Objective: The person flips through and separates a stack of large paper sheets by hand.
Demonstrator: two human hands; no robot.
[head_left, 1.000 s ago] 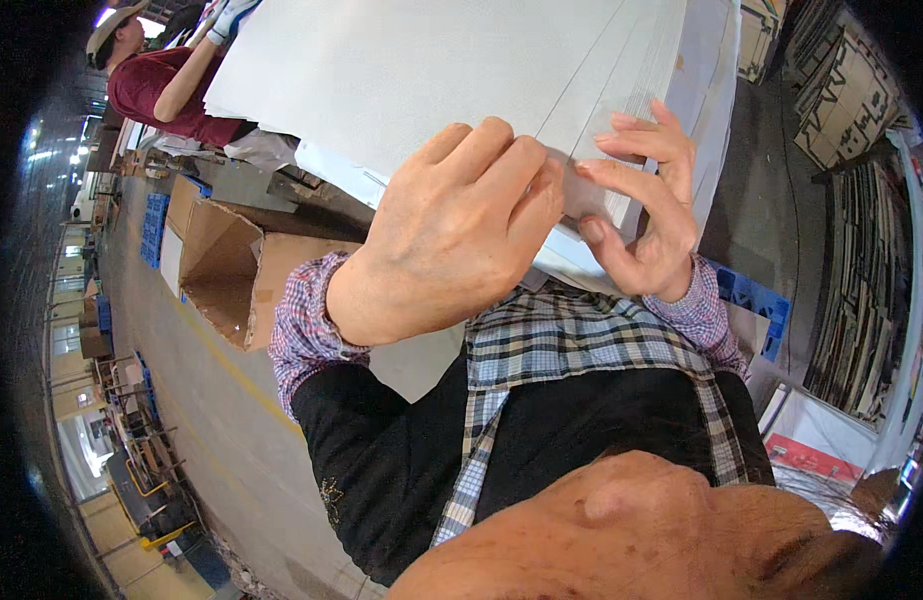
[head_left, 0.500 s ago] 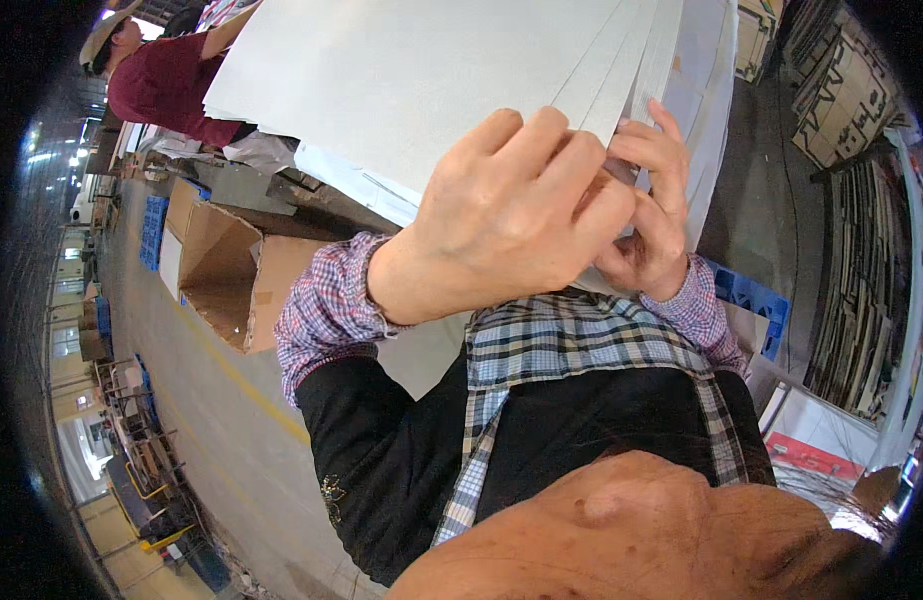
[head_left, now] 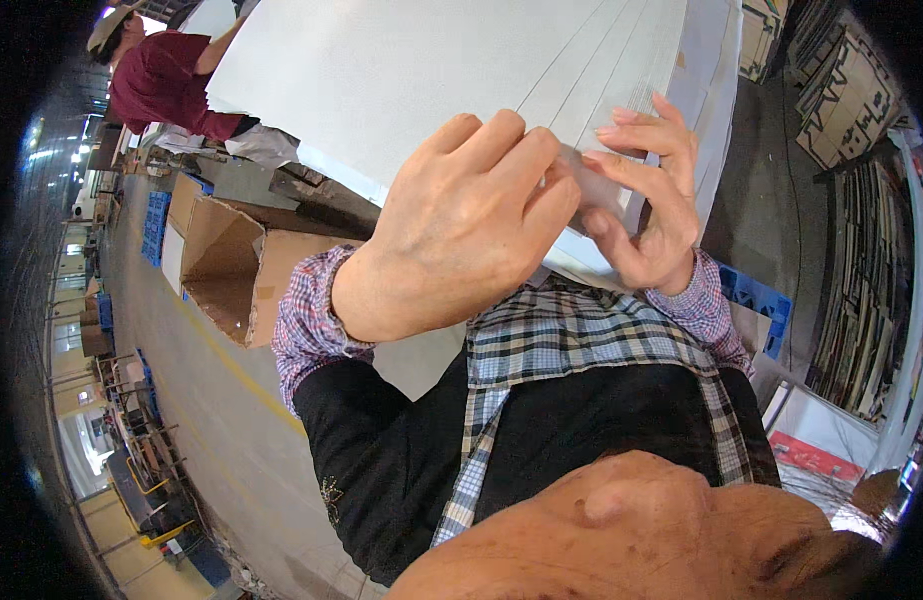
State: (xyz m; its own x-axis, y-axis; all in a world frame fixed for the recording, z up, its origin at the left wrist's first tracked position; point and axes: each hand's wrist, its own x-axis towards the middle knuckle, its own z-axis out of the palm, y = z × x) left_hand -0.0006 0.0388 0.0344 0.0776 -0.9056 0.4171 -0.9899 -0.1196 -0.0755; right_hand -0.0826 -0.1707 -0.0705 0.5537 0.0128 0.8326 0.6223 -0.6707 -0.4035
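Both hands (head_left: 462, 220) pinch small clear piece (head_left: 594, 190); grip mostly hidden.

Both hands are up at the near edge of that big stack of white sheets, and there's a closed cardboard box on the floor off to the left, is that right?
Not quite: the cardboard box on the floor is open, its flaps up and its brown inside showing, as the head view shows. The rest holds: the left hand and right hand are both at the near edge of the stack of white sheets.

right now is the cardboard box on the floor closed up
No, the cardboard box lies open beside the stack of white sheets, its flaps spread and its bare brown inside showing.
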